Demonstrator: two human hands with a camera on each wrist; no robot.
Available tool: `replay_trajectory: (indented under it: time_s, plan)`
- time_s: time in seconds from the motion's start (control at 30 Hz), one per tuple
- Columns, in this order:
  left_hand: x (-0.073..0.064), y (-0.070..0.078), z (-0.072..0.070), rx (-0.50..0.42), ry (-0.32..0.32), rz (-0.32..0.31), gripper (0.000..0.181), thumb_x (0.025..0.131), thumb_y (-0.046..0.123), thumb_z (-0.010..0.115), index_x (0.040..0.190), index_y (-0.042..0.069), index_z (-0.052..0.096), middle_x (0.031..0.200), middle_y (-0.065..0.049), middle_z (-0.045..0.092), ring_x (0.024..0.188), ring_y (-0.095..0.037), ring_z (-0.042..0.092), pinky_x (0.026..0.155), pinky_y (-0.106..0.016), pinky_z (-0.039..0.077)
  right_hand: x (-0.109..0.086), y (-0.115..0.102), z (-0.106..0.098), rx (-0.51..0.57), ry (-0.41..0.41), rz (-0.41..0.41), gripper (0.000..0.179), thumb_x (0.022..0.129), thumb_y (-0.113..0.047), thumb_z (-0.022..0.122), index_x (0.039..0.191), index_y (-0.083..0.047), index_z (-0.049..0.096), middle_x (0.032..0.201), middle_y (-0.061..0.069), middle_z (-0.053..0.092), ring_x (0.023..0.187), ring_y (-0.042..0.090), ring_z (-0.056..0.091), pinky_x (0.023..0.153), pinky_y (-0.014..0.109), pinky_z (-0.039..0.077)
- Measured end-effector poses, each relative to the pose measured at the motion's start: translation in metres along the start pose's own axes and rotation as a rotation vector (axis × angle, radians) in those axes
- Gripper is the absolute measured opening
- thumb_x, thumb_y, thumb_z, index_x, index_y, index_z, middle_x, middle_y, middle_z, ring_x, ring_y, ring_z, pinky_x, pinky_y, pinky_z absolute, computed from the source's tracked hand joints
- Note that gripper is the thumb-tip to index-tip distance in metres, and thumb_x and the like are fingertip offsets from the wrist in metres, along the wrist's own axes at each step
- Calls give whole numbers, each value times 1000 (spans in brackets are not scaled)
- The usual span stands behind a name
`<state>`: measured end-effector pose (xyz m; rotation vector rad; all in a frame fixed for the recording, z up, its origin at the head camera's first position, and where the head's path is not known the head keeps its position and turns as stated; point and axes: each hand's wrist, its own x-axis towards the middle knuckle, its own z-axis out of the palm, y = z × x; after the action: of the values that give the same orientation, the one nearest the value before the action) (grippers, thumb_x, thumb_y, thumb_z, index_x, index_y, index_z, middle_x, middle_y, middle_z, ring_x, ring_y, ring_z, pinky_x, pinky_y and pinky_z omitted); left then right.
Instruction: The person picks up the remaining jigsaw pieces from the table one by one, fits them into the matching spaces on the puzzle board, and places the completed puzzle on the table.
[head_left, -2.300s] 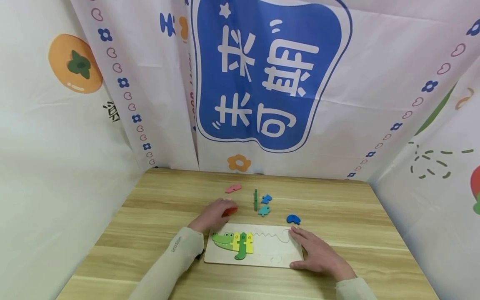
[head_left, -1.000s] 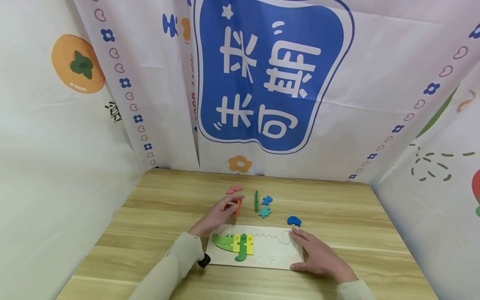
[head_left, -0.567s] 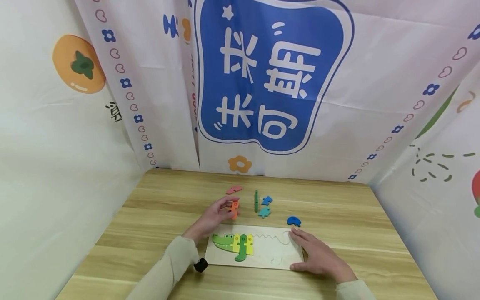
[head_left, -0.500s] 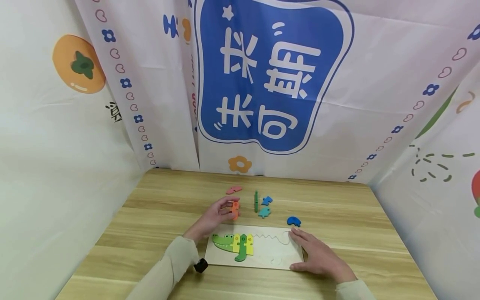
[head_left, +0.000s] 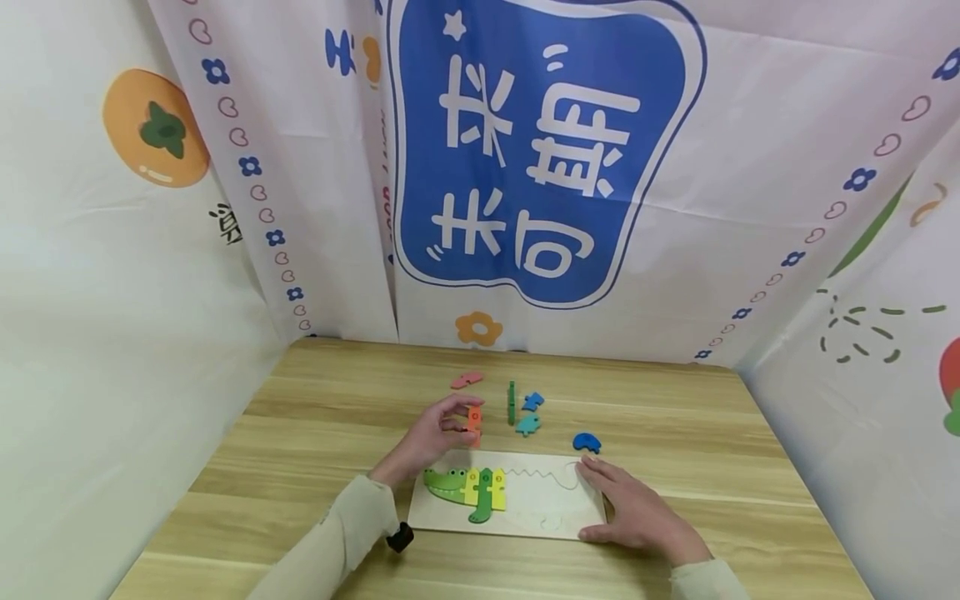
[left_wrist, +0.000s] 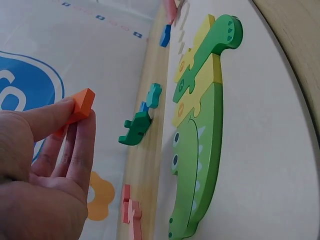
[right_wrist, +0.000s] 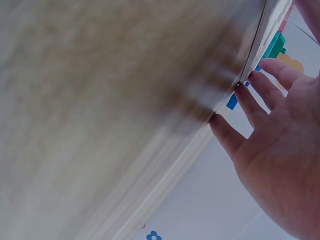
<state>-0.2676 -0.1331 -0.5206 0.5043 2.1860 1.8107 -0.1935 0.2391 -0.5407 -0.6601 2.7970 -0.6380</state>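
My left hand [head_left: 431, 435] pinches an orange puzzle piece [head_left: 474, 419] between thumb and fingers, over the far left part of the wooden puzzle board [head_left: 528, 527]. The left wrist view shows the orange piece [left_wrist: 83, 105] edge-on at the fingertips. On the board's left half lie a green crocodile head [head_left: 446, 483], two yellow pieces and a green leg piece [head_left: 483, 496], joined side by side. Faint outlines mark the bare right half. My right hand [head_left: 636, 508] rests at the board's right edge, fingers extended; its fingertips [right_wrist: 218, 120] meet the edge in the right wrist view.
Behind the board lie a pink piece [head_left: 467, 380], a green piece standing on edge [head_left: 512, 402], a small blue piece [head_left: 533, 401], a teal piece [head_left: 528, 423] and a dark blue curved piece [head_left: 587, 442]. A printed cloth [head_left: 337, 292] hangs behind the table.
My left hand has lifted the orange piece from behind the board and turned its numbered face toward the head camera. Lately it has shifted slightly right. The right hand stays at the board's edge.
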Motion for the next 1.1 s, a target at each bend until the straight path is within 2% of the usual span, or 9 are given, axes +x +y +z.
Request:
replay_trajectory:
  time_s: [0.1, 0.33, 0.47, 0.57, 0.67, 0.77, 0.97, 1.1]
  plan:
    - [-1, 2, 2, 12, 17, -18, 58, 95, 8, 74, 149, 13, 54, 136, -19, 60, 110, -27, 69, 89, -36, 62, -1, 0, 0, 1, -1, 7, 104, 78, -65, 80, 159, -12, 42, 168, 10, 36, 151, 42, 36, 117, 63, 38]
    - [0, 2, 7, 41, 45, -51, 55, 93, 8, 76, 144, 20, 59, 132, -11, 63, 104, -21, 71, 86, -32, 63, -3, 0, -1, 17, -5, 20, 105, 77, -66, 81, 159, -12, 43, 168, 10, 35, 152, 42, 36, 117, 64, 37]
    - [-3, 4, 7, 70, 47, -34, 54, 93, 7, 76, 144, 18, 59, 133, -11, 62, 102, -20, 70, 86, -34, 62, -3, -1, 0, 14, -2, 13, 105, 77, -67, 80, 159, -12, 43, 168, 9, 35, 152, 42, 36, 117, 64, 38]
    - [-4, 6, 7, 74, 39, -19, 53, 93, 7, 76, 143, 17, 60, 133, -12, 62, 101, -22, 71, 87, -39, 63, -2, -1, 0, 13, 3, 10, 105, 77, -66, 81, 159, -12, 43, 168, 9, 36, 151, 42, 36, 117, 65, 38]
    - [-5, 6, 9, 73, 24, -12, 51, 93, 8, 77, 140, 20, 62, 132, -12, 61, 101, -23, 71, 87, -41, 63, -2, -2, 0, 15, 5, 5, 104, 78, -64, 82, 158, -11, 43, 167, 10, 36, 151, 42, 37, 116, 65, 38]
    - [-6, 3, 12, 78, -6, 0, 47, 95, 8, 75, 139, 20, 63, 133, -12, 59, 102, -22, 69, 85, -37, 63, -2, -3, -1, 14, 3, 2, 104, 78, -64, 82, 158, -10, 43, 167, 11, 36, 151, 43, 37, 116, 65, 37]
    - [-10, 0, 25, 50, -109, -2, 43, 98, 6, 70, 140, 12, 61, 141, -19, 56, 96, -24, 71, 83, -34, 63, -3, -3, 0, 8, 4, 1, 105, 77, -64, 82, 158, -10, 43, 167, 11, 37, 150, 43, 37, 117, 65, 37]
    - [-10, 0, 37, 82, -131, 0, 36, 99, 2, 68, 134, 8, 63, 134, -16, 61, 94, -22, 70, 81, -31, 63, -4, -3, 0, 3, 10, -7, 104, 78, -63, 82, 158, -10, 43, 166, 11, 38, 150, 43, 38, 116, 65, 38]
